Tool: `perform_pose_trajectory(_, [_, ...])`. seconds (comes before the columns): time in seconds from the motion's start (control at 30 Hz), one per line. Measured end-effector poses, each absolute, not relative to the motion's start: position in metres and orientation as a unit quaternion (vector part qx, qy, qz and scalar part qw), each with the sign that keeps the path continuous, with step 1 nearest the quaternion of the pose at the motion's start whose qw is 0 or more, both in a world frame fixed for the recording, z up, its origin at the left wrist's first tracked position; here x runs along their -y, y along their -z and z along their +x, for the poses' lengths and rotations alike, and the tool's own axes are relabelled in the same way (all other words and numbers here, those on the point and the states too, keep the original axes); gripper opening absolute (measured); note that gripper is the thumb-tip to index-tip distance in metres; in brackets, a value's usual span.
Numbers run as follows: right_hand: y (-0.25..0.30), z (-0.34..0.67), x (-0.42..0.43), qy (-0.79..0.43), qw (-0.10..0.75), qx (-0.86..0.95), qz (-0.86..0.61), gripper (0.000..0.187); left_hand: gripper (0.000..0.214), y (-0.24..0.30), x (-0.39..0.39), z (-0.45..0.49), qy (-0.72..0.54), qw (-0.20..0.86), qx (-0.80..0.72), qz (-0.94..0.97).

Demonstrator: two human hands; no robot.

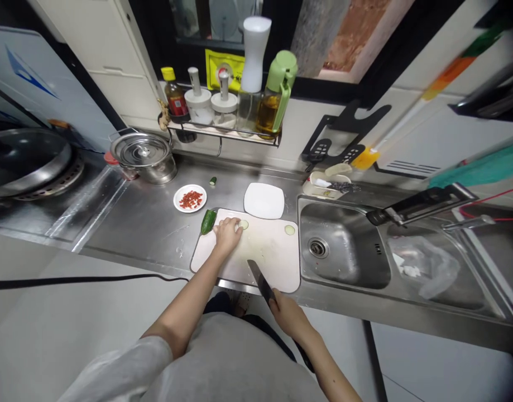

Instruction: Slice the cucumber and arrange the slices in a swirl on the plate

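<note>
A pale cutting board (277,262) lies on the steel counter beside the sink. My left hand (228,233) is curled over a green cucumber (208,221) at the board's far left, holding it down. A cut slice (243,224) lies right beside my fingers, and another slice (289,229) sits near the board's far right edge. My right hand (286,314) grips the handle of a dark-bladed knife (259,279), whose blade points up over the board's near edge, away from the cucumber.
A small white plate of red chopped bits (190,198), a cucumber end (213,181) and an empty square white plate (264,200) sit behind the board. A lidded steel pot (144,156) and wok stand left. The sink (344,251) lies right; a condiment rack (226,131) hangs behind.
</note>
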State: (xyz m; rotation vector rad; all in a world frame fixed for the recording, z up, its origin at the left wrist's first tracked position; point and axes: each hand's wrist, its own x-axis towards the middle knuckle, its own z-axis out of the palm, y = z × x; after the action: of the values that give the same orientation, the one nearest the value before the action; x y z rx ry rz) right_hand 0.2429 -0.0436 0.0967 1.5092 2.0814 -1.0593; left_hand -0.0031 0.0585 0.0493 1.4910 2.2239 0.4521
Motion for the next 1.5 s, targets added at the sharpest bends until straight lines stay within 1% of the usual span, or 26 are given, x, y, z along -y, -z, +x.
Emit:
perform_pose_trajectory(0.1, [-0.097, 0.246, 0.043, 0.371, 0.182, -0.726, 0.549, 0.040, 0.038, -0.046, -0.088, 0.005, -0.106, 0.221, -0.803, 0.544])
perform_pose_trajectory(0.23, [-0.094, 0.253, 0.046, 0.368, 0.169, -0.717, 0.567, 0.042, 0.032, -0.037, -0.103, 0.003, -0.059, 0.232, -0.797, 0.554])
perform_pose_trajectory(0.37, [-0.095, 0.257, 0.048, 0.373, 0.165, -0.705, 0.581, 0.044, 0.025, -0.032, -0.105, 0.001, -0.058, 0.248, -0.798, 0.547])
perform_pose_trajectory(0.6, [-0.099, 0.256, 0.045, 0.362, 0.182, -0.702, 0.586, 0.041, 0.027, -0.033, -0.107, 0.001, -0.071, 0.284, -0.785, 0.546])
perform_pose_trajectory(0.8, [-0.099, 0.255, 0.047, 0.365, 0.178, -0.701, 0.586, 0.042, 0.011, -0.043, -0.102, -0.003, -0.073, 0.299, -0.779, 0.546])
perform_pose_trajectory(0.9, [-0.099, 0.255, 0.048, 0.370, 0.174, -0.698, 0.588, 0.044, 0.013, -0.049, -0.096, -0.004, -0.092, 0.320, -0.774, 0.540])
perform_pose_trajectory(1.0, [-0.098, 0.254, 0.049, 0.372, 0.172, -0.697, 0.589, 0.044, 0.023, -0.053, -0.086, -0.001, -0.118, 0.352, -0.762, 0.530])
perform_pose_trajectory(1.13, [-0.098, 0.252, 0.050, 0.378, 0.170, -0.697, 0.585, 0.044, 0.027, -0.054, -0.064, 0.005, -0.102, 0.389, -0.753, 0.520])
perform_pose_trajectory(1.37, [-0.102, 0.244, 0.052, 0.360, 0.173, -0.712, 0.577, 0.037, 0.023, -0.051, -0.026, 0.002, 0.009, 0.308, -0.740, 0.598])
perform_pose_trajectory(1.5, [-0.104, 0.229, 0.050, 0.341, 0.183, -0.723, 0.573, 0.032, 0.022, -0.047, -0.024, -0.010, 0.028, 0.264, -0.735, 0.624])
